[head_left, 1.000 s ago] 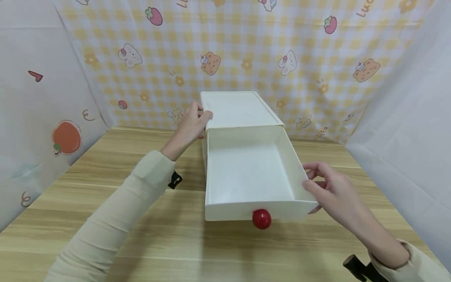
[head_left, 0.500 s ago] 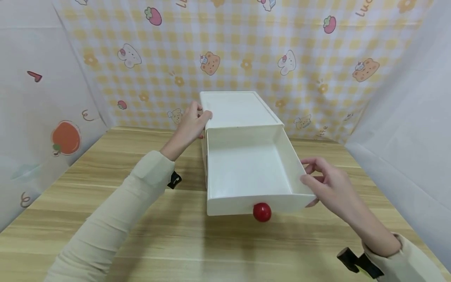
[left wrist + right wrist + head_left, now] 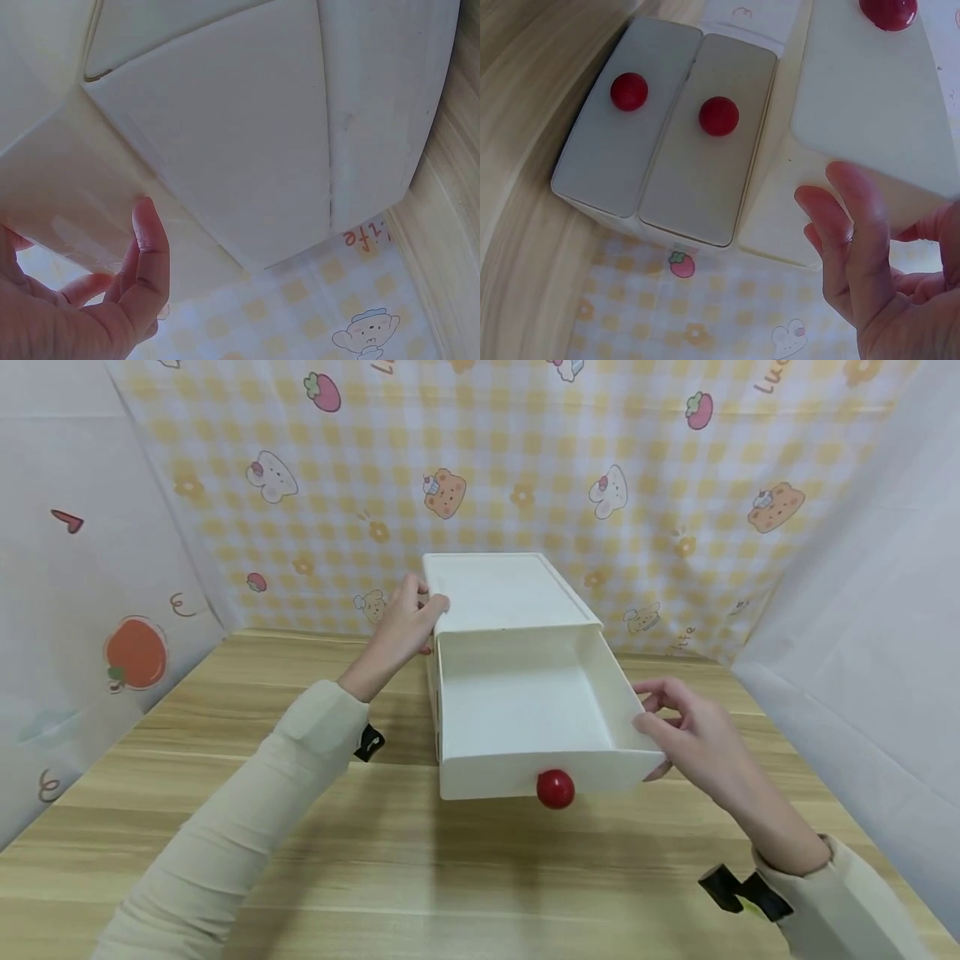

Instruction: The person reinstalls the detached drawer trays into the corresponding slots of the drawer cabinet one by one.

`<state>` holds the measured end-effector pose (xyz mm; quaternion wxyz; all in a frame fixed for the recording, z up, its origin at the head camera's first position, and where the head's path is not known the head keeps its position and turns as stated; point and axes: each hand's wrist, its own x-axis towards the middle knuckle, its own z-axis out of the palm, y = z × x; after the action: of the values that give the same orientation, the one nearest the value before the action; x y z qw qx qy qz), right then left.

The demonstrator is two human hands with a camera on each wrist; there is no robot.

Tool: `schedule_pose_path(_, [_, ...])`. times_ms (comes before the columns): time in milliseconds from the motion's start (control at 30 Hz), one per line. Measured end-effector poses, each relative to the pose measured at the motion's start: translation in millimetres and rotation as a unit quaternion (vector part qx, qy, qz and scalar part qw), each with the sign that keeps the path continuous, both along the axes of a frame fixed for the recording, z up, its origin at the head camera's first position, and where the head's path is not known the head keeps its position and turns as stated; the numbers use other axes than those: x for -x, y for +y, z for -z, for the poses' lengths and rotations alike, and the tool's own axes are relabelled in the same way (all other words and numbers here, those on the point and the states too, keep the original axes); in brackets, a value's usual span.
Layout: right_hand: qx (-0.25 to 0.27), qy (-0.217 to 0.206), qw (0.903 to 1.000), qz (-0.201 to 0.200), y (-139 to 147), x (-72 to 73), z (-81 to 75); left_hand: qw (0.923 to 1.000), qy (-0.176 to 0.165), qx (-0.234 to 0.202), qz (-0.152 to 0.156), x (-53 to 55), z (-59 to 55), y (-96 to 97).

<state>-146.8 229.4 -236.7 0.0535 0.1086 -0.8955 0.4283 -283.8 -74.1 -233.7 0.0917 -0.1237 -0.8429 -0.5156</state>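
A white drawer cabinet [image 3: 510, 593] stands on the table, its top drawer [image 3: 525, 702] pulled well out. Nothing lies inside that drawer, and a red round knob [image 3: 555, 788] sits on its front. My right hand [image 3: 693, 739] pinches the drawer's right wall near the front corner, thumb at the rim and fingers on the outer side. My left hand [image 3: 405, 622] grips the cabinet's upper left edge, thumb on top and fingers down the side. In the right wrist view, a lower drawer [image 3: 709, 172] and the bottom drawer [image 3: 626, 165] are closed, each with a red knob.
The wood-grain table [image 3: 337, 843] spreads in front and to both sides. A checked cloth [image 3: 525, 443] with cartoon prints hangs right behind the cabinet. White cloth walls [image 3: 67, 568] close off both sides.
The top drawer has slid partway back toward the cabinet, its front rising in the head view. My right hand has moved inward with it. My left hand has kept its place on the cabinet.
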Motion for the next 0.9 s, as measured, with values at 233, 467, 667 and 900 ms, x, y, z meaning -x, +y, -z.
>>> schedule_pose_path(233, [0.003,-0.007,1.0000,0.005,-0.4,6.8,-2.1,1.0000,0.001,0.000,0.005,0.8,1.1,1.2])
schedule_pose_path(467, [-0.010,-0.004,0.9999,0.006,-0.6,14.3,-6.2,1.0000,0.004,-0.002,0.007,0.6,-0.2,0.0])
schedule_pose_path(667, [-0.009,-0.018,0.9998,0.006,-1.3,21.0,-8.1,1.0000,0.001,-0.002,0.009,0.7,0.2,-0.5])
schedule_pose_path(900, [0.005,-0.015,0.9998,-0.008,0.2,30.7,-10.8,1.0000,0.005,0.000,0.008,0.1,-0.3,-0.7])
